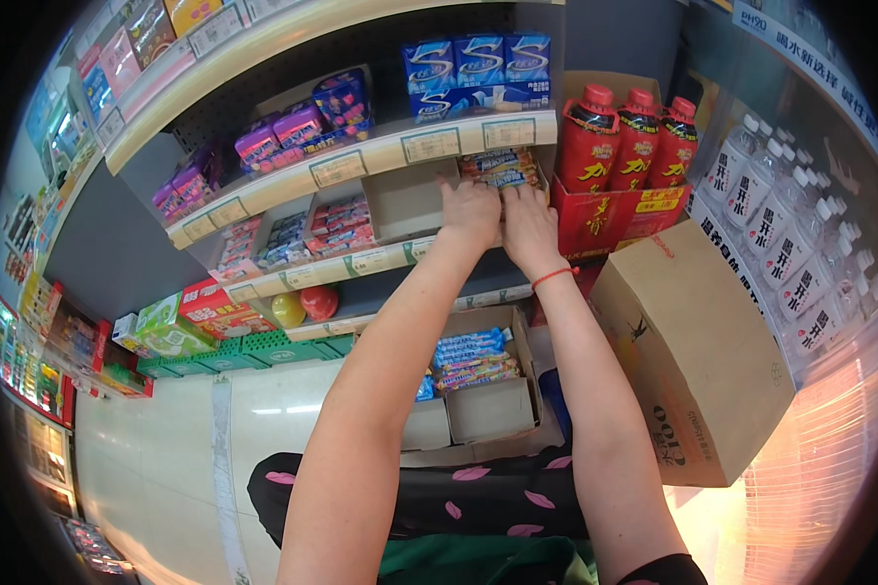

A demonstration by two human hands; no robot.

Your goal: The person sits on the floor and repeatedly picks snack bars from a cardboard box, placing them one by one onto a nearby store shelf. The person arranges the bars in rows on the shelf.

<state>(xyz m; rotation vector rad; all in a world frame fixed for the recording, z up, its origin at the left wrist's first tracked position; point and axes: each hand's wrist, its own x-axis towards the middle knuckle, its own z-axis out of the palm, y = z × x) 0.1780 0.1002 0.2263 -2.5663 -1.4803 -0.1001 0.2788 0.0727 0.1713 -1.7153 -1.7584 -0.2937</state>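
Observation:
Both of my hands reach into the shelf with small candy packs. My left hand (472, 208) is at the right end of an unfilled cardboard compartment (404, 205), against the tray beside it. My right hand (530, 221) lies close alongside, its fingertips at the front of wrapped candy sticks (499, 162) in orange and blue. Both hands' fingertips are partly hidden, so whether either grips anything is unclear. A red cord bracelet (554, 278) circles my right wrist. Left of the unfilled compartment stand trays of pink candy packs (340, 223) and blue ones (285, 241).
Below my forearms, an open carton (524, 402) on the floor holds blue and yellow candy sticks (472, 351). A tall cardboard box (691, 351) stands at right, near red bottles (591, 146) and clear water bottles (772, 219). Blue gum boxes (479, 66) sit on the shelf above.

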